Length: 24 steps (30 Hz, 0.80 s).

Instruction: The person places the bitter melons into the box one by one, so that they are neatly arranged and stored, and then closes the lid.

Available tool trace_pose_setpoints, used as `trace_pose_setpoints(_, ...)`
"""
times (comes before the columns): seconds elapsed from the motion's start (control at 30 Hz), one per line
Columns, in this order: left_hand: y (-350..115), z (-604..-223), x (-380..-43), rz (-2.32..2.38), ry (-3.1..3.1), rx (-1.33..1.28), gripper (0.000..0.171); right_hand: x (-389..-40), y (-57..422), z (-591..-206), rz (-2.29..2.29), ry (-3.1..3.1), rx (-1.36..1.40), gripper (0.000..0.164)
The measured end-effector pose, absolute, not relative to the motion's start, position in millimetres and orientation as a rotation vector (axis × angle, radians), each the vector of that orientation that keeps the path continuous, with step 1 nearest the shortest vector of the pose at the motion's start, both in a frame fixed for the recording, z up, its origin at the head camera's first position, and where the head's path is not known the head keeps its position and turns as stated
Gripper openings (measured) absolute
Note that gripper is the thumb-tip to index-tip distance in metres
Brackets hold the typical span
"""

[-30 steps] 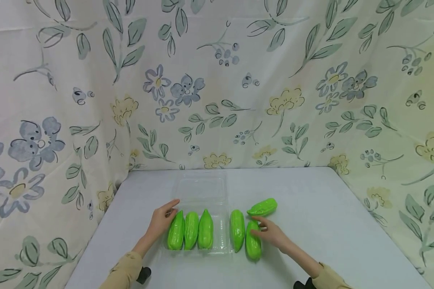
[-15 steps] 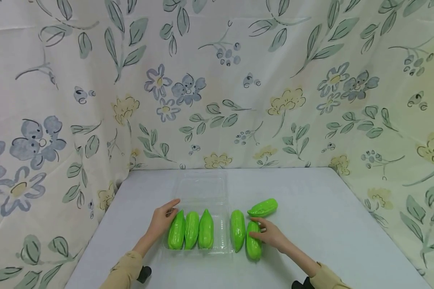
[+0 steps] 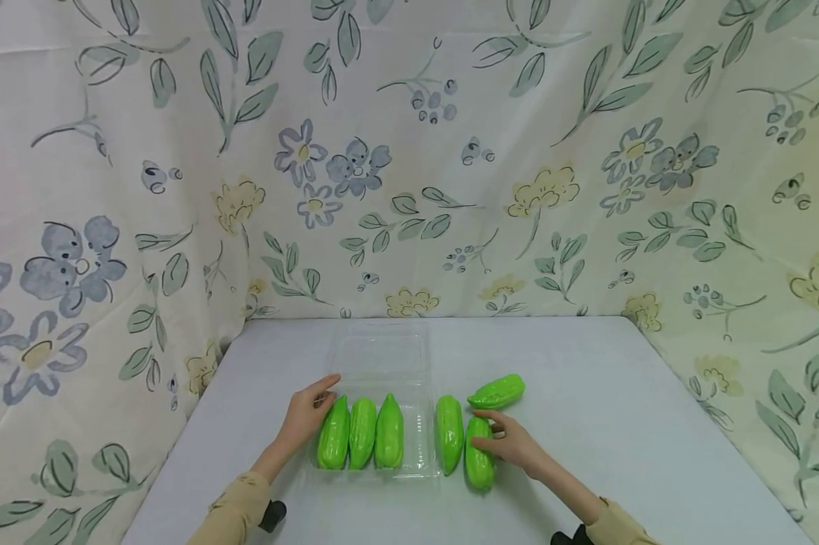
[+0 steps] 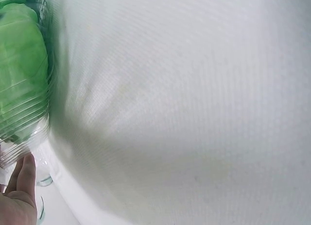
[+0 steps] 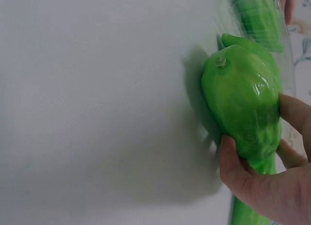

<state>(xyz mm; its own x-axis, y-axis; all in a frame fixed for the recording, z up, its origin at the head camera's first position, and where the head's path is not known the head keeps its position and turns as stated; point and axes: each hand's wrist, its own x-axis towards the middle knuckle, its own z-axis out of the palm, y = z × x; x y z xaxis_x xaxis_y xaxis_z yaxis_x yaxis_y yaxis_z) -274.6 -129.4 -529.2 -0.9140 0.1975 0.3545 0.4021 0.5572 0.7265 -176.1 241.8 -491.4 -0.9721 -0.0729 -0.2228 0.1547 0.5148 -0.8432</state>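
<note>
My left hand (image 3: 307, 412) is at the left side of a clear plastic clamshell box (image 3: 419, 454), holding its wall near the hinge. In the left wrist view its fingers (image 4: 26, 179) meet the ribbed wall. Three glossy green gourds lie side by side in the box; the middle one (image 3: 362, 435) is flanked closely. My right hand (image 3: 512, 443) grips another green gourd (image 5: 240, 96) just right of the box, thumb on one side and fingers on the other. A second loose gourd (image 3: 449, 435) lies between it and the box.
One more green gourd (image 3: 496, 391) lies slantwise beyond the right hand. The box's clear lid (image 3: 378, 356) is folded back flat, away from me. All rest on a white table (image 3: 587, 393), backed by a floral curtain (image 3: 409, 151).
The right hand's thumb and fingers have closed slightly onto the gourd. The left hand, the box and the other gourds have stayed in place.
</note>
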Motion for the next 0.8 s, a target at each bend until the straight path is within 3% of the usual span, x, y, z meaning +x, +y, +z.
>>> trace_pose_setpoints(0.8,-129.9,-527.7,-274.1,-1.303,-2.573,-0.491,0.036,-174.5,239.4,-493.4,-1.464,2.549,0.19,0.058)
